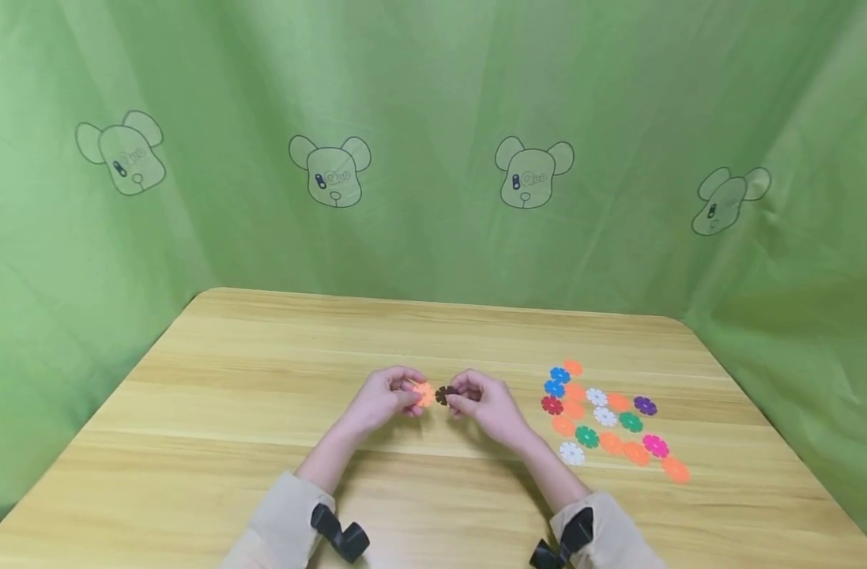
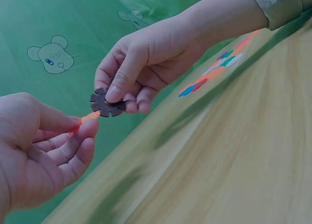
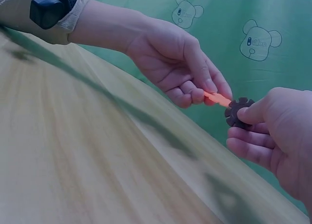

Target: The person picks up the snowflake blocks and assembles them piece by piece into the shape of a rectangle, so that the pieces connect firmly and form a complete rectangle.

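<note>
Above the middle of the table, my left hand (image 1: 383, 399) pinches an orange notched disc (image 1: 424, 394) between thumb and fingers. Facing it, my right hand (image 1: 491, 403) pinches a dark brown notched disc (image 1: 444, 395). In the left wrist view the brown disc (image 2: 105, 104) is turned nearly flat to the camera, while the orange disc (image 2: 90, 116) shows edge-on. Their rims meet or overlap in both wrist views; whether the notches are joined I cannot tell. Fingers cover part of each disc.
Several loose notched discs lie on the wooden table (image 1: 212, 379) at the right, among them a red disc (image 1: 552, 405), a purple disc (image 1: 645, 405) and a pink disc (image 1: 656, 446). A green curtain (image 1: 433, 253) with bear outlines stands behind the table.
</note>
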Tool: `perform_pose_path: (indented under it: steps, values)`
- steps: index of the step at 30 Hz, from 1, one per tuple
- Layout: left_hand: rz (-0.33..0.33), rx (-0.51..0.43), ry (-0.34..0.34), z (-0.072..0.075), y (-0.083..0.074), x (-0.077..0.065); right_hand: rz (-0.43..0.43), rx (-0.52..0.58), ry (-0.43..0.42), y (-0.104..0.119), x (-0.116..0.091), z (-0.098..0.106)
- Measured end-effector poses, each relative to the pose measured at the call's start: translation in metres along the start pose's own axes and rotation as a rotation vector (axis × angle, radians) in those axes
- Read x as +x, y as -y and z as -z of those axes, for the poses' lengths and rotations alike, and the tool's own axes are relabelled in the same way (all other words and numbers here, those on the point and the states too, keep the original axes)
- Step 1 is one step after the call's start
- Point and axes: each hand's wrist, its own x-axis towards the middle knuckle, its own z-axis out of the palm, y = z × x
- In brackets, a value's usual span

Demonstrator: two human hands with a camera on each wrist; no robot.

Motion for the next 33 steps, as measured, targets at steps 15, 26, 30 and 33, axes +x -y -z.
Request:
perform_pose_path:
  steps: [15, 26, 30, 33]
  values:
    - [-0.021, -0.013, -0.050, -0.0061, -0.0003, -0.0002, 0.067, 0.002, -0.051, 0.0020, -0.0063, -0.0037]
    - [-0.005, -0.046, -0.063, -0.0054, -0.0039, -0.0010, 0.091, 0.089, -0.078, 0.0049, -0.0082, -0.0088]
    - [0.012, -0.080, -0.064, -0.0058, -0.0035, -0.0010, 0.064, 0.104, -0.093, 0.0060, -0.0089, -0.0091]
    - [0.007, -0.092, -0.064, -0.0064, -0.0020, -0.0005, 0.054, 0.102, -0.095, 0.0065, -0.0093, -0.0093]
